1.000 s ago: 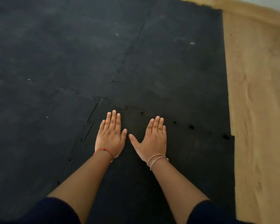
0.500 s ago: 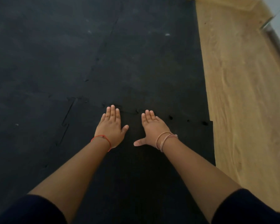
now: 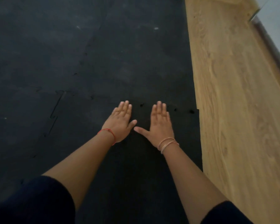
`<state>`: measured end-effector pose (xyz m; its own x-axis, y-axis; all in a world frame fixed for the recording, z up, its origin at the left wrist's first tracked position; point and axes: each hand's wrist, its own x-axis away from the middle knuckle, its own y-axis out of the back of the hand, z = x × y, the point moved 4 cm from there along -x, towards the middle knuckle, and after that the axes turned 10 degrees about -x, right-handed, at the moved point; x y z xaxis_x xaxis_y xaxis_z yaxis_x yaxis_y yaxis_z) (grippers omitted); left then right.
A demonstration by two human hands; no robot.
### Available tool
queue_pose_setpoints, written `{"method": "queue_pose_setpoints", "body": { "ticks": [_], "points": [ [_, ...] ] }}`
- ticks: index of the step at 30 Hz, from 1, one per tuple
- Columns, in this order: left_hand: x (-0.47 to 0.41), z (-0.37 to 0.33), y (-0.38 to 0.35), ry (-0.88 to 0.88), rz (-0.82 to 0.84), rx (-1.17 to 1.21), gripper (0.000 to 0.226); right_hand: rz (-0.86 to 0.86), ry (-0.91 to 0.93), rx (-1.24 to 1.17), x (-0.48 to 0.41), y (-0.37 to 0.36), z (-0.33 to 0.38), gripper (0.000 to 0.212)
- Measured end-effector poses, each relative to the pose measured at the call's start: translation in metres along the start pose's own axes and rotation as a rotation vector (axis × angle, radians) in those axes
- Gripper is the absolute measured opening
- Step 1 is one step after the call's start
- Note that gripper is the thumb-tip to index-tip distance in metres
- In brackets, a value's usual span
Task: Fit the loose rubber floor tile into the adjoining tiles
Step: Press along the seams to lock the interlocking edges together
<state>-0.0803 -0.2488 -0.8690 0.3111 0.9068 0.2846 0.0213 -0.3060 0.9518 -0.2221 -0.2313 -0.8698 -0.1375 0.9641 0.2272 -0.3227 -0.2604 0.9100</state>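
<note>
The loose rubber floor tile [image 3: 132, 167] lies at lower centre, its toothed far edge meeting the adjoining tiles [image 3: 103, 54]. Left hand [image 3: 120, 122] and right hand [image 3: 160, 125] press flat on it, fingers straight and close together, gripping nothing. Wooden floor [image 3: 233, 110] fills the frame's right side.

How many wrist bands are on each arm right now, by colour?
Red band, left wrist: 1
Pale pink bands, right wrist: 2
Total: 3
Both the left hand and right hand lie flat on the tile.
</note>
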Motion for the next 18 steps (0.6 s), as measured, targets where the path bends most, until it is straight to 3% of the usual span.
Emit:
{"method": "queue_pose_setpoints", "body": {
  "ticks": [2, 5, 11, 18],
  "points": [
    [-0.005, -0.025, -0.008, -0.113, -0.06, 0.031, 0.06, -0.006, -0.087, 0.041, 0.009, 0.004, -0.026, 0.113],
    [-0.019, -0.029, -0.015, -0.056, -0.167, -0.003, 0.057, 0.122, -0.055, 0.084, 0.001, 0.006, -0.037, 0.116],
    [-0.016, -0.029, -0.014, -0.047, -0.127, -0.032, 0.057, 0.341, -0.06, 0.143, -0.009, 0.024, -0.033, 0.114],
    [-0.017, -0.029, -0.009, -0.055, -0.064, -0.027, 0.063, 0.236, -0.051, 0.049, -0.001, 0.021, -0.046, 0.117]
  ]
}}
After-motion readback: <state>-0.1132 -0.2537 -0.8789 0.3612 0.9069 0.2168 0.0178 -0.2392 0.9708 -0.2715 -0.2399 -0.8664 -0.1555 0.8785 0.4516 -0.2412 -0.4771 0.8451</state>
